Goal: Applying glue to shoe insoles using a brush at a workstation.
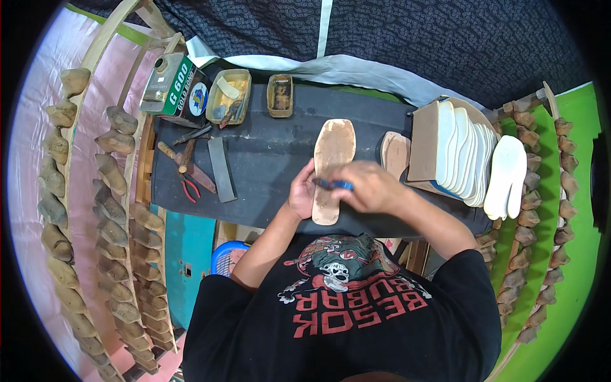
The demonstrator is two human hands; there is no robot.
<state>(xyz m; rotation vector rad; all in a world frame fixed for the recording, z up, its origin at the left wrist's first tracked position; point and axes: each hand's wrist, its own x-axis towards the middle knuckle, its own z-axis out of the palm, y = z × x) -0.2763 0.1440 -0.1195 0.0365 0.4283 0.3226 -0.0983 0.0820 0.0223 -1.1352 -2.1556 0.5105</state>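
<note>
Left hand (301, 194) fingers grip edge of tan insole (332, 167) on dark bench (267, 159); right hand (368, 186) fingers closed around blue-handled tool (333, 184) over insole.

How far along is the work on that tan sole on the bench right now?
Done: one tan sole lies set aside beside the box of white insoles, though I cannot tell if it is finished. In hand: the left hand steadies the long tan sole while the right hand holds a blue-handled tool across it. Left: the white insoles look untouched.
</note>
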